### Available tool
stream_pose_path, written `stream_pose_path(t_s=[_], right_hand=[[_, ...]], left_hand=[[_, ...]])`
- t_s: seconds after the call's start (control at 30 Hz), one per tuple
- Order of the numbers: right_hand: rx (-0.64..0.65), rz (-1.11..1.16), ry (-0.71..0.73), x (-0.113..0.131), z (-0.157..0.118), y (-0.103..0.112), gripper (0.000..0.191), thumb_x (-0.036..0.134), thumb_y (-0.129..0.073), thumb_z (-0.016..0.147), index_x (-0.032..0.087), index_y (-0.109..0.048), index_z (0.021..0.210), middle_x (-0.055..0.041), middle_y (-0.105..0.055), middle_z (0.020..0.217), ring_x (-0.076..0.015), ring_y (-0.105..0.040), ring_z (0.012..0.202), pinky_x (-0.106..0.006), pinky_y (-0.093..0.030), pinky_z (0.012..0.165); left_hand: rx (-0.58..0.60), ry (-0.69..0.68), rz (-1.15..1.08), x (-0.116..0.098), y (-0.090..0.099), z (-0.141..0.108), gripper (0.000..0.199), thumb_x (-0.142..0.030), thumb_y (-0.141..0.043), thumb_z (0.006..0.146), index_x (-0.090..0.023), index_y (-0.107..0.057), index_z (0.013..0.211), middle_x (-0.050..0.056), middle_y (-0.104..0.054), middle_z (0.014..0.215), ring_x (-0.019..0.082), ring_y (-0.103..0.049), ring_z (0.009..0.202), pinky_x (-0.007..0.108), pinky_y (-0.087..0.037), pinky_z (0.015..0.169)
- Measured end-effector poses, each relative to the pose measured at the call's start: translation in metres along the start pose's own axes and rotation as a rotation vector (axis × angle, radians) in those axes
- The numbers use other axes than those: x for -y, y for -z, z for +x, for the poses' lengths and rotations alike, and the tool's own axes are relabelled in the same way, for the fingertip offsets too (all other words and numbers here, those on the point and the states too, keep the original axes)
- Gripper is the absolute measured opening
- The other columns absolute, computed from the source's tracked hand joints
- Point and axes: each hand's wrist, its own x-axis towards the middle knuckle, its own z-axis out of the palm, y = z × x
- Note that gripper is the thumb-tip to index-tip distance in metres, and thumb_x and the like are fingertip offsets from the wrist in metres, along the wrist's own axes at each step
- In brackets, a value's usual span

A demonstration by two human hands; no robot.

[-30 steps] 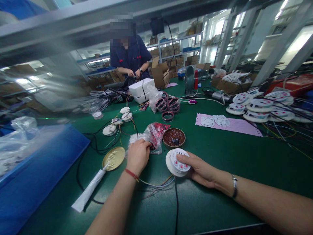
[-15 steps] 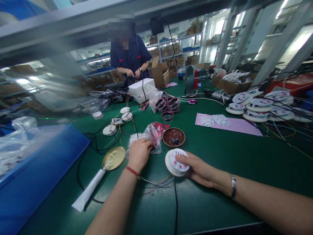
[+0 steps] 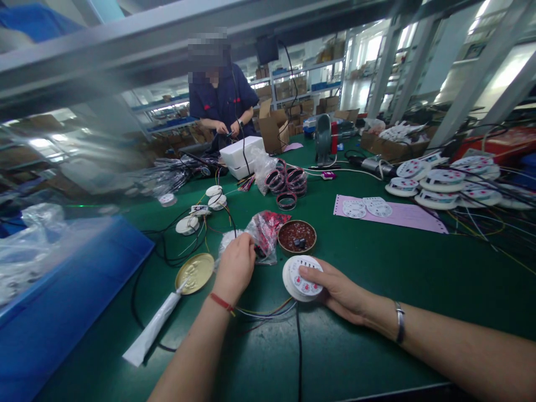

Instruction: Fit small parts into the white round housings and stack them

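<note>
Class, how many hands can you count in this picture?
4: the person's left hand and right hand nearby, a co-worker's two hands far off. More may be out of view.

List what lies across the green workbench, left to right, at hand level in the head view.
blue plastic tray → gold round lid → left hand → white round disc → metal bracelet

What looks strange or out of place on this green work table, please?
The white squeezed tube looks a little odd: it lies on its side with its nozzle at the edge of the gold-coloured tin lid. The lid seems smeared with some residue, perhaps leaked paste, though the view cannot confirm this.
</note>
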Motion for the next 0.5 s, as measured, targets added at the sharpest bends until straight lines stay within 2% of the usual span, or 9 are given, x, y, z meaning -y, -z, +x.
stream_pose_path(t_s=[0.07,0.1,0.23,0.33,0.5], right_hand=[[-0.058,-0.042,0.053,0.0,0.0,-0.002,0.045,0.037,-0.076,0.07,0.016,-0.055,0.104,-0.0049,-0.066,0.096,-0.0153,-0.062,0.084,-0.029,-0.047,0.081],[-0.09,-0.062,0.075,0.0,-0.001,-0.003,0.047,0.038,-0.076,0.069,0.015,-0.054,0.104,-0.0048,-0.065,0.096,-0.0156,-0.061,0.085,-0.029,-0.046,0.081],[-0.198,-0.116,0.143,-0.002,0.001,-0.002,0.05,0.042,-0.076,0.069,0.014,-0.053,0.102,-0.0047,-0.062,0.096,-0.0163,-0.058,0.088,-0.029,-0.045,0.079],[-0.253,-0.154,0.2,-0.004,0.002,0.0,0.047,0.044,-0.073,0.071,0.014,-0.052,0.1,-0.0032,-0.061,0.093,-0.015,-0.055,0.085,-0.028,-0.044,0.076],[-0.337,-0.199,0.267,-0.008,0.004,0.003,0.039,0.042,-0.072,0.072,0.016,-0.052,0.093,0.0007,-0.057,0.084,-0.013,-0.05,0.08,-0.026,-0.042,0.072]], left_hand=[[-0.071,0.064,-0.253,-0.008,0.01,-0.005,0.011,-0.019,-0.042,0.087,-0.019,-0.053,0.088,0.002,-0.06,0.08,0.017,-0.057,0.074,0.028,-0.042,0.069],[-0.066,0.076,-0.397,-0.014,0.015,-0.008,0.01,-0.02,-0.044,0.087,-0.019,-0.054,0.09,0.002,-0.061,0.081,0.016,-0.057,0.074,0.027,-0.043,0.069],[0.157,0.051,-0.844,-0.041,0.028,-0.023,0.015,-0.029,-0.05,0.088,-0.021,-0.06,0.094,0.001,-0.065,0.085,0.014,-0.06,0.078,0.024,-0.046,0.072],[0.289,0.046,-0.984,-0.058,0.028,-0.033,0.014,-0.03,-0.052,0.087,-0.02,-0.062,0.087,-0.001,-0.064,0.08,0.012,-0.058,0.074,0.021,-0.045,0.068],[0.334,0.114,-1.126,-0.073,0.016,-0.042,0.007,-0.026,-0.062,0.08,-0.019,-0.063,0.08,-0.002,-0.063,0.075,0.01,-0.055,0.068,0.018,-0.044,0.063]])
